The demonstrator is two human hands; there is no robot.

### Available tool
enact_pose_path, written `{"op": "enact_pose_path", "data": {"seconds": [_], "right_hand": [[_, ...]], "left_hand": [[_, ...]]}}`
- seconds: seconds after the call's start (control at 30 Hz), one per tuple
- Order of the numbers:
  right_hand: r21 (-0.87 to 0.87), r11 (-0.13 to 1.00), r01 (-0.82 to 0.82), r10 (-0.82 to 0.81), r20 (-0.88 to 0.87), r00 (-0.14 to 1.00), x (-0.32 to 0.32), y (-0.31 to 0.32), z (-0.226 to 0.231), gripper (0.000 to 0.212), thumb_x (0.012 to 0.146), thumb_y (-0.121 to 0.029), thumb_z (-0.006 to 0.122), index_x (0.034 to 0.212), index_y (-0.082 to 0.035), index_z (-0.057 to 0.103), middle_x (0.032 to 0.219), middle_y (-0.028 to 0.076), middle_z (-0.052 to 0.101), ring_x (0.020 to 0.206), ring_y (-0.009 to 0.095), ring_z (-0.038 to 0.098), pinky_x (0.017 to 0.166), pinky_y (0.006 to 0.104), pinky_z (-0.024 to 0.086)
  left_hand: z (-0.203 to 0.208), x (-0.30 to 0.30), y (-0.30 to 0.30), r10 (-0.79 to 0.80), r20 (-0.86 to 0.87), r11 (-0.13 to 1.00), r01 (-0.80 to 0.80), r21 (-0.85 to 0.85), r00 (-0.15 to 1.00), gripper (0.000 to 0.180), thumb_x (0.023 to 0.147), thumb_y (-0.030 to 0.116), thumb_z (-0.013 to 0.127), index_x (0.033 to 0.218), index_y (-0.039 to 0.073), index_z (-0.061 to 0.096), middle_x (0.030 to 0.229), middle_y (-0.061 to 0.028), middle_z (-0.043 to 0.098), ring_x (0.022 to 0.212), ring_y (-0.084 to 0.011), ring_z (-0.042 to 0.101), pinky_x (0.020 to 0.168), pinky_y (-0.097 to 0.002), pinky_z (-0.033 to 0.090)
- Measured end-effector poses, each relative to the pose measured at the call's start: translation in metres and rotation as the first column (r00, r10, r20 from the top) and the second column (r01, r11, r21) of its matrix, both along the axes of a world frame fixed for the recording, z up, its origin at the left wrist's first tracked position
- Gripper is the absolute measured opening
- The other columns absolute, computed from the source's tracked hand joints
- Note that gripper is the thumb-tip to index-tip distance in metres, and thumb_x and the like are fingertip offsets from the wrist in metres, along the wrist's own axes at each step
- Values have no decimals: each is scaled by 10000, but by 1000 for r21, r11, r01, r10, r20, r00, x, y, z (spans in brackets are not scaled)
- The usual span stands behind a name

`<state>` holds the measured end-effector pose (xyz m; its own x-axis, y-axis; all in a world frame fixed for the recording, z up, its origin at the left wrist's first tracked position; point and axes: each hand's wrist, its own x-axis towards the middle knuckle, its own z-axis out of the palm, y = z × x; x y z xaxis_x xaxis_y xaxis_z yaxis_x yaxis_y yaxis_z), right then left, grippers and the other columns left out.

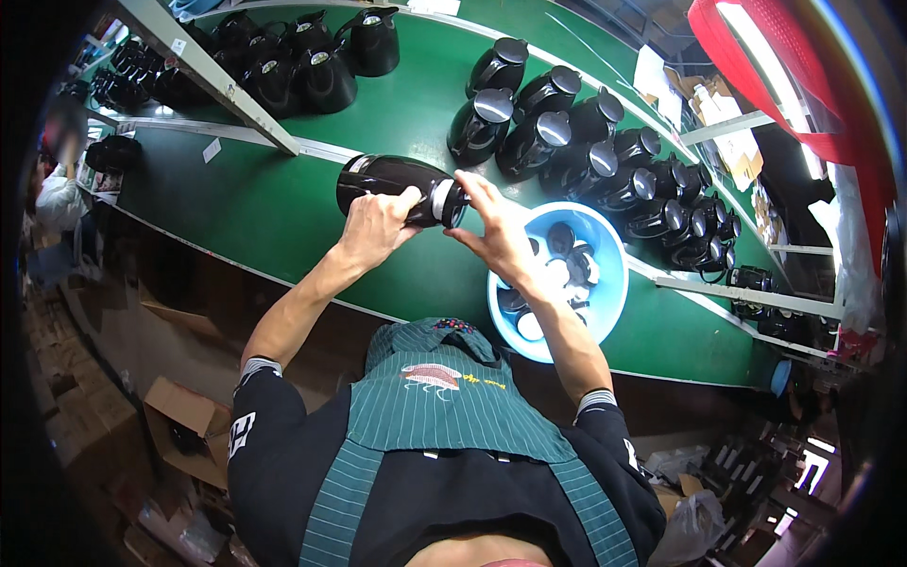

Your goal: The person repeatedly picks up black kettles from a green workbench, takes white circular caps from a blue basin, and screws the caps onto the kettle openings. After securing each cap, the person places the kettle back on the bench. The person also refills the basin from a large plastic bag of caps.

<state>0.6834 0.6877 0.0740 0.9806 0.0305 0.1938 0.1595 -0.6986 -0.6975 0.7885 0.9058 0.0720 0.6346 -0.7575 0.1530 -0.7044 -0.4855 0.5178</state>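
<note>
A glossy black vacuum jug (pixel 383 175) with a silver band near its mouth is held on its side above the green bench. My left hand (pixel 375 227) wraps round its body, thumb lying along the top. At the mouth end, my right hand (pixel 499 234) has its fingers and thumb round the jug's dark lid (pixel 458 203), much of which they hide. Below my right forearm is a light-blue basin (pixel 616 274) containing several loose black and white lids (pixel 560 238).
Black jugs with lids (pixel 539 142) crowd the bench at the right. Other jugs (pixel 321 80) stand at the far left, behind a metal post (pixel 213 80). A rail (pixel 704 298) crosses at the right. Someone else (pixel 61 194) is at the left edge; an open carton (pixel 184 420) sits below.
</note>
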Motion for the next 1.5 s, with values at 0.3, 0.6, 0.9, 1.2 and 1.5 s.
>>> {"op": "enact_pose_path", "data": {"seconds": [0.3,0.6,0.9,1.2,1.5], "right_hand": [[-298,952,-64,96,95,991,-26,5,-4,858,760,-56,785,1552,-72,455,1534,252,456,1404,441,489,1149,477,470],[-492,807,-326,430,111,896,-31,-13,2,814,836,21,686,1589,-167,442,1599,206,432,1470,429,441,1178,488,473],[427,699,574,-55,-768,638,-12,-3,-11,832,1085,-636,342,888,80,718,687,152,739,537,236,716,548,345,605],[-328,941,81,-27,167,986,-26,9,-29,744,958,-354,760,1530,-2,437,1257,261,666,1120,278,704,875,411,593],[689,141,711,76,-724,686,-31,29,-68,722,987,-585,660,1180,105,579,909,165,692,706,219,707,739,363,668]], "left_hand": [[6,-4,-8,-114,38,988,109,112,993,406,746,188,878,1026,59,615,781,-190,716,780,-402,726,687,-481,573],[31,23,-10,-310,-254,932,345,108,916,361,667,200,872,903,27,660,818,-197,721,778,-403,709,715,-465,559],[15,-3,-14,-234,71,957,217,194,970,445,719,164,882,1089,86,647,771,-174,717,776,-384,731,694,-478,578],[-5,-7,-10,-101,126,976,73,207,987,430,744,160,868,1079,76,612,753,-153,718,753,-367,739,657,-477,573],[-39,-49,-11,-160,406,979,93,182,900,125,835,125,670,940,113,602,685,-18,630,656,-191,691,603,-323,523]]}}
